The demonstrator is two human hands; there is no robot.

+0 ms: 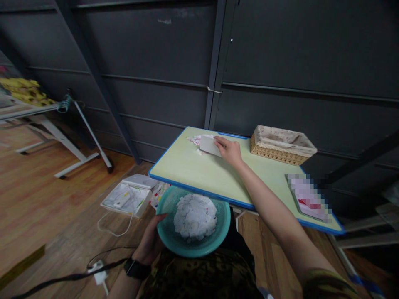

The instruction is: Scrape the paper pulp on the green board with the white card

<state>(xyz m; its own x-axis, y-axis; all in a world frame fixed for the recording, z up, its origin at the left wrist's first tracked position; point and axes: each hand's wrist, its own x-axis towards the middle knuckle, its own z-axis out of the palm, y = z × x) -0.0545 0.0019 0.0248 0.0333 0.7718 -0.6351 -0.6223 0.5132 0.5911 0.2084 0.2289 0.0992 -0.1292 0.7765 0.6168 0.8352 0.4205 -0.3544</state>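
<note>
My left hand (pixel 149 245) grips the rim of a teal basket (pixel 218 236) heaped with white paper scraps (pixel 195 216), held just below the near edge of the pale green table (pixel 199 174). My right hand (pixel 230 150) reaches across the table and holds a white card (pixel 209 145) on edge at the far side. The card stands against a small pile of paper scraps (pixel 195 140) lying on the table surface.
A wicker basket (pixel 282 145) sits at the table's far right, a blurred booklet (pixel 308 197) near the right front corner. On the wooden floor to the left lie a white box (pixel 129 199), cables (pixel 93 270) and a white table frame (pixel 81 158). Dark wall panels (pixel 280 62) stand behind.
</note>
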